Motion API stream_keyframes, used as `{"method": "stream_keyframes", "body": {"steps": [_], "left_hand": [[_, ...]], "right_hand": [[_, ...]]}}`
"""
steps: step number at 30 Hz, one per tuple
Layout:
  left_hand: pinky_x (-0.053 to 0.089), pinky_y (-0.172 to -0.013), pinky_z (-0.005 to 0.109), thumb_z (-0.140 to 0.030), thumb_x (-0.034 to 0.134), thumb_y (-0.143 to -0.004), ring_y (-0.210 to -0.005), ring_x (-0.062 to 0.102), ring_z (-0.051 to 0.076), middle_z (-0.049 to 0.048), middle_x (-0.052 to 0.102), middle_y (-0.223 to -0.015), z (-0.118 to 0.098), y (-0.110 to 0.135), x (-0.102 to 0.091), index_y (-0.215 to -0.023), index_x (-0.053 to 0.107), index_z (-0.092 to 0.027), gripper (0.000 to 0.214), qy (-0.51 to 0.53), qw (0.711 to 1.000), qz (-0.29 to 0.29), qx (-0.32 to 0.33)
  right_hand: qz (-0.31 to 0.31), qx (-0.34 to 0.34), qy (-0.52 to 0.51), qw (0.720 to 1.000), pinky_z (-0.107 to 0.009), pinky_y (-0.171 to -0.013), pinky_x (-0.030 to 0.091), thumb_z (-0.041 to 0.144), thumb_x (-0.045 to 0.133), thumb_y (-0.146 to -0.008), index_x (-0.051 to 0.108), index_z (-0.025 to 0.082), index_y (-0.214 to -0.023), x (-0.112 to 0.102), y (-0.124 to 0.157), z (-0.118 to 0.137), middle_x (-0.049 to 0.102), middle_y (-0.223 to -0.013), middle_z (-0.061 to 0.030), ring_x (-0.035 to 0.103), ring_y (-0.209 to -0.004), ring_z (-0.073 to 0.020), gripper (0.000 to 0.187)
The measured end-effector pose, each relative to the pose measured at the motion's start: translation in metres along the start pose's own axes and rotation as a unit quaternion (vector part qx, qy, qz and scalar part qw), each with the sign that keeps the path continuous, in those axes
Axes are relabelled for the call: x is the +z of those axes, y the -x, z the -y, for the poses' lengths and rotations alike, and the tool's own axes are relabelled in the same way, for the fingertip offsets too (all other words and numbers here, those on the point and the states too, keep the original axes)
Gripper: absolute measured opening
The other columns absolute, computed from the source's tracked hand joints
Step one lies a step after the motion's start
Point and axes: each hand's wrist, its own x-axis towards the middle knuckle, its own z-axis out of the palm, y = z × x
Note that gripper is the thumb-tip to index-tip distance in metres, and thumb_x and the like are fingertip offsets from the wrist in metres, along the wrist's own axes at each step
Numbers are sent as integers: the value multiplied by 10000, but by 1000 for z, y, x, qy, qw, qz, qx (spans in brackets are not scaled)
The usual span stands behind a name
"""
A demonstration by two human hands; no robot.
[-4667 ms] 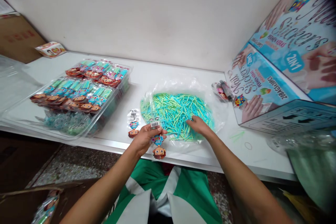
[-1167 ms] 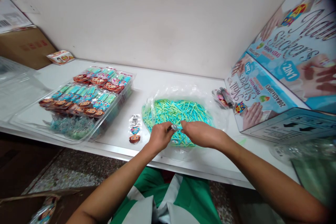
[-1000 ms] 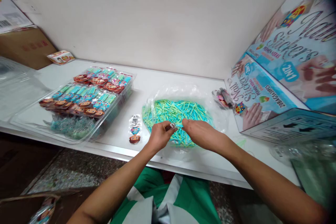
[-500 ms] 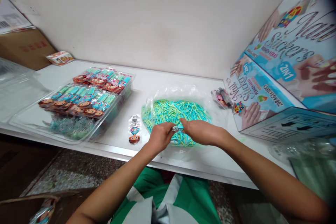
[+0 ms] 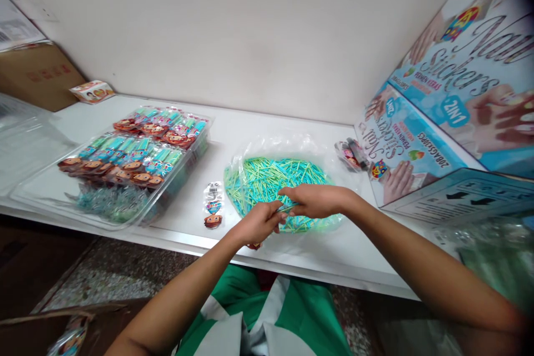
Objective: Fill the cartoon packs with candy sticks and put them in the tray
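My left hand (image 5: 261,221) is closed, held low over the front of a clear plastic bag (image 5: 287,147) spread on the table. The brown printed end of a small packet (image 5: 253,246) pokes out below it; the hand hides the rest. Fingertips of my right hand (image 5: 317,200) meet the left ones, closed around a few thin blue and green sticks (image 5: 287,207). Under both hands is a heap of loose blue and green sticks (image 5: 267,178) on the bag. A flat printed packet (image 5: 213,206) lies to the left of the heap.
At left, a clear plastic tray (image 5: 167,189) holds rows of filled packets (image 5: 137,156). Large printed cartons (image 5: 409,139) stand at right, with small dark packets (image 5: 351,154) beside them. A brown cardboard box (image 5: 37,75) and a small box (image 5: 92,91) are at back left.
The silvery packet end that showed between my hands is now out of sight, and a brown packet end shows below my left hand. My right hand has shifted slightly up.
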Motion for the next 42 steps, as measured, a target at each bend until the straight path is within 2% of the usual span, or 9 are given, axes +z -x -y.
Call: {"method": "stream_keyframes", "body": {"steps": [4, 9, 15, 21, 24, 27, 34, 42], "left_hand": [[403, -533, 213, -450, 461, -862, -558, 577, 99, 41, 618, -809, 3, -3, 1, -808, 487, -149, 307, 161, 986, 26, -38], [391, -494, 201, -504, 539, -804, -518, 583, 96, 33, 611, -774, 0, -5, -1, -858, 508, -136, 373, 254, 965, 33, -58], [381, -452, 188, -502, 603, -755, -481, 577, 91, 34, 625, -744, -3, -5, -1, -889, 538, -125, 405, 299, 950, 35, -88], [402, -461, 193, -504, 614, -748, -504, 591, 102, 39, 630, -763, -1, -3, 0, -883, 541, -125, 408, 319, 944, 42, -73], [393, -467, 196, -494, 612, -756, -504, 590, 99, 44, 638, -783, 0, -2, 1, -877, 557, -122, 396, 337, 938, 43, -72], [380, -462, 197, -478, 618, -757, -492, 587, 99, 44, 641, -761, 1, -1, 1, -861, 572, -113, 383, 351, 933, 33, -74], [394, -466, 204, -472, 623, -754, -472, 578, 95, 27, 631, -722, 4, -1, -1, -847, 571, -107, 380, 371, 926, 17, -73], [371, -451, 191, -491, 616, -757, -478, 582, 95, 42, 646, -738, 3, -1, 1, -850, 564, -107, 398, 356, 931, 13, -73]], "right_hand": [[-43, -9, -68, 997, -237, -622, 395, 398, 593, -787, 521, 177, -1155, -7, 4, -6, 632, -1012, -90, 585, -823, -183, 435], [-108, -49, -100, 988, -224, -586, 355, 345, 535, -835, 580, 171, -923, -4, 3, -6, 628, -832, -30, 531, -702, -130, 200], [-133, -45, -77, 987, -221, -543, 302, 368, 445, -894, 560, 172, -823, 1, -2, 0, 603, -697, -19, 516, -616, -120, 237], [-196, -1, 4, 981, -245, -541, 286, 354, 342, -938, 489, 167, -876, 3, -6, 7, 605, -720, -57, 513, -613, -148, 246], [-211, -16, -55, 976, -245, -573, 329, 341, 352, -935, 479, 171, -972, 1, -6, 9, 618, -764, -44, 533, -655, -148, 215], [-218, -27, -128, 967, -244, -583, 361, 363, 394, -916, 482, 181, -1070, -3, -1, 6, 602, -716, -1, 532, -634, -134, 255], [-177, -2, -251, 952, -230, -553, 399, 375, 490, -849, 582, 155, -895, -3, 4, -3, 598, -681, -5, 559, -619, -120, 243], [-286, 9, -225, 932, -221, -508, 319, 450, 517, -827, 560, 164, -721, 7, -8, -6, 449, -592, 40, 402, -551, -93, 308]]}}
